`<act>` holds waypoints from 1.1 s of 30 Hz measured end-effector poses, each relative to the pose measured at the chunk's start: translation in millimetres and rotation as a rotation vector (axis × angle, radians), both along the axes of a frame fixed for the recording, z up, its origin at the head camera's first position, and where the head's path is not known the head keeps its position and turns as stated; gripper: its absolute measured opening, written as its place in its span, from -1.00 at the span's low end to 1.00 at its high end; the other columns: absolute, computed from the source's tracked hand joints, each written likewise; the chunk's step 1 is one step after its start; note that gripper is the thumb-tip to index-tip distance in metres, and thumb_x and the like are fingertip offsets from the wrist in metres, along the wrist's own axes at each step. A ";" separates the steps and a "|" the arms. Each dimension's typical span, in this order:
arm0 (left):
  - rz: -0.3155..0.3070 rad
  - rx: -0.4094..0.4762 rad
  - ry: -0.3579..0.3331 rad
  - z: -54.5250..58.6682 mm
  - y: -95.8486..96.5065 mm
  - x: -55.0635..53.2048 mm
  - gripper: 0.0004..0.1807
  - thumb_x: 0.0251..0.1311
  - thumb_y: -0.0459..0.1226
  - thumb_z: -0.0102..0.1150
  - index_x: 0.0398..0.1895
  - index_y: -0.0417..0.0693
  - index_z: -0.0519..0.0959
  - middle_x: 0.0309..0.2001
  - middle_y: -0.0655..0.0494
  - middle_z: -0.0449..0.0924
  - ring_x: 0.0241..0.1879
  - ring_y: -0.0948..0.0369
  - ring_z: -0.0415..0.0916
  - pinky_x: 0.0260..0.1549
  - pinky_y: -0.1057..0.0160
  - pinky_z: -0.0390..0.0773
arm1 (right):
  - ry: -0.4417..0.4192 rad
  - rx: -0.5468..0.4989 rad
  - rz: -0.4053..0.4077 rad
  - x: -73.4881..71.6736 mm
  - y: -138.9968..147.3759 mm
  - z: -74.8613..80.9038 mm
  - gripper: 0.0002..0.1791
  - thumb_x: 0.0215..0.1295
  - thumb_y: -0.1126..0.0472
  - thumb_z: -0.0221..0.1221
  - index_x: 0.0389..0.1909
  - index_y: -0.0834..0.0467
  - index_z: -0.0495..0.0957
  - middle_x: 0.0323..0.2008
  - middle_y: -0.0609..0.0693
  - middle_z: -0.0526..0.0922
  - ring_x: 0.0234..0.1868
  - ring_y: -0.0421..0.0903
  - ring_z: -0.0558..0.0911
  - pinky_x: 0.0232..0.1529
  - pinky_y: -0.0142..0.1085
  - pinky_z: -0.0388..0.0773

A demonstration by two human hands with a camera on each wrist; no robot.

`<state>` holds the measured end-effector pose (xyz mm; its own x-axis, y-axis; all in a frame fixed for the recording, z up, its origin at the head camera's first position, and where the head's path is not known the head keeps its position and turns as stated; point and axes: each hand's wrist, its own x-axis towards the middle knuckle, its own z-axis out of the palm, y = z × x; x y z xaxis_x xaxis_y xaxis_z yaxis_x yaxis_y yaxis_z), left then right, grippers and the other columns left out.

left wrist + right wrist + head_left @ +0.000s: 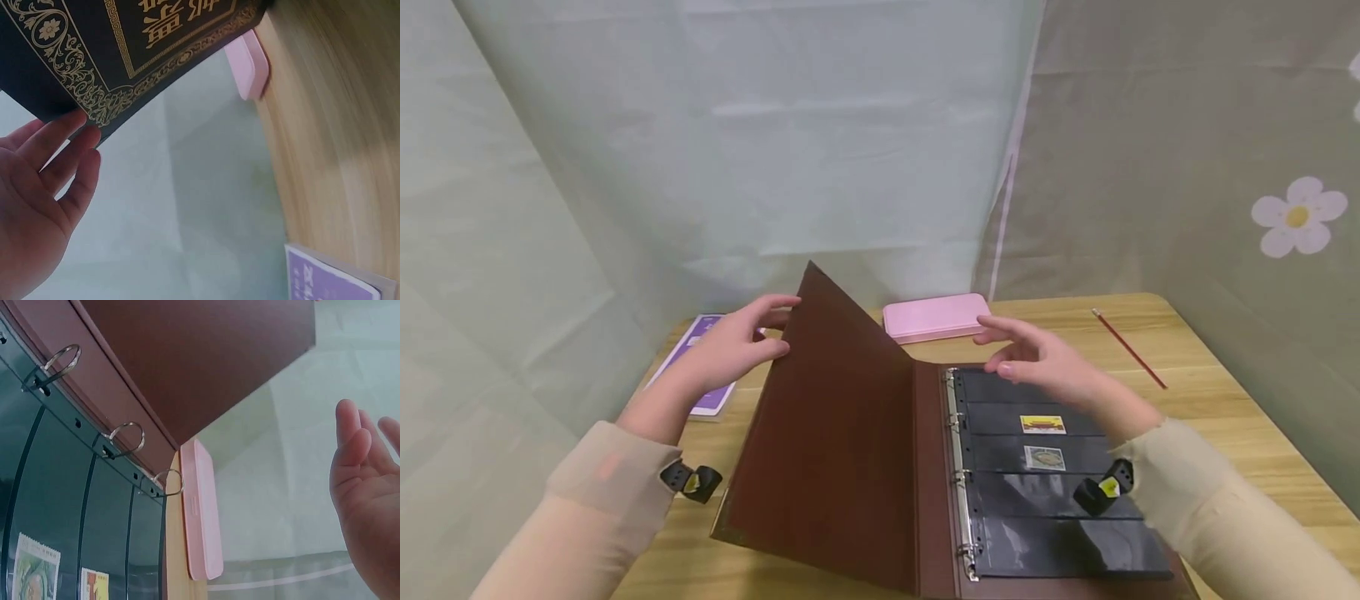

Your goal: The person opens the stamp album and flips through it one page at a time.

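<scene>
A brown ring-bound stamp album [928, 500] lies on the table with its front cover [842, 417] raised at a steep slant. My left hand [733, 346] holds the cover by its outer edge, near the top corner. Gold scrollwork and characters show on the cover's dark outer face [181, 25] in the left wrist view. A black pocket page [1000, 500] sits on the metal rings [958, 475], with a yellow-and-red stamp [1042, 425] and a greyish-green stamp [1045, 457] in its strips. Above the page's top part hovers my right hand [1045, 358], fingers loosely bent, holding nothing.
Behind the album is a pink case [936, 317]. A red pencil [1127, 346] lies at the back right of the wooden table [1240, 425]. Partly behind my left hand lies a purple-and-white booklet [711, 400]. Pale curtains [820, 150] hang close around the table.
</scene>
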<state>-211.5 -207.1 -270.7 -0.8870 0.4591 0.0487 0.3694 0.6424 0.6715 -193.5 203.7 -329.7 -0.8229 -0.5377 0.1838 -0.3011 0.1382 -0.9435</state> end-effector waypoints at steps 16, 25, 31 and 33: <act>0.088 -0.157 0.048 -35.1 -26.0 -8.1 -0.34 0.10 -0.29 0.02 0.35 -0.15 0.23 0.17 -0.26 0.41 0.13 -0.10 0.40 -0.07 -0.03 0.40 | 0.024 0.115 -0.116 3.9 30.1 -8.0 -0.33 0.26 0.32 0.09 0.38 0.26 0.12 0.10 0.07 0.42 -0.08 -0.06 0.57 -0.26 -0.25 0.46; 0.090 -0.162 0.044 -58.7 -46.5 -6.3 -0.33 0.03 -0.31 0.07 0.30 -0.28 0.27 0.03 -0.25 0.50 -0.11 -0.03 0.52 -0.17 0.03 0.44 | 0.008 0.167 -0.159 -0.8 43.1 -15.3 -0.33 0.28 0.30 0.10 0.39 0.24 0.11 0.15 0.21 0.37 -0.07 -0.13 0.57 -0.27 -0.23 0.45; 0.093 -0.162 0.027 -75.2 -56.1 -8.2 -0.32 0.02 -0.34 0.07 0.30 -0.31 0.25 0.00 -0.24 0.49 -0.13 -0.02 0.50 -0.24 0.06 0.47 | 0.007 0.195 -0.182 0.7 48.4 -20.3 -0.33 0.29 0.27 0.10 0.39 0.24 0.11 0.15 0.23 0.39 -0.04 -0.02 0.58 -0.25 -0.21 0.46; 0.097 -0.158 0.025 -81.4 -59.0 -8.3 -0.33 0.02 -0.34 0.07 0.29 -0.31 0.26 -0.02 -0.21 0.49 -0.14 0.00 0.50 -0.25 0.08 0.46 | 0.001 0.206 -0.196 1.7 50.3 -22.9 -0.33 0.29 0.26 0.11 0.39 0.23 0.11 0.15 0.24 0.39 -0.04 -0.01 0.58 -0.24 -0.20 0.46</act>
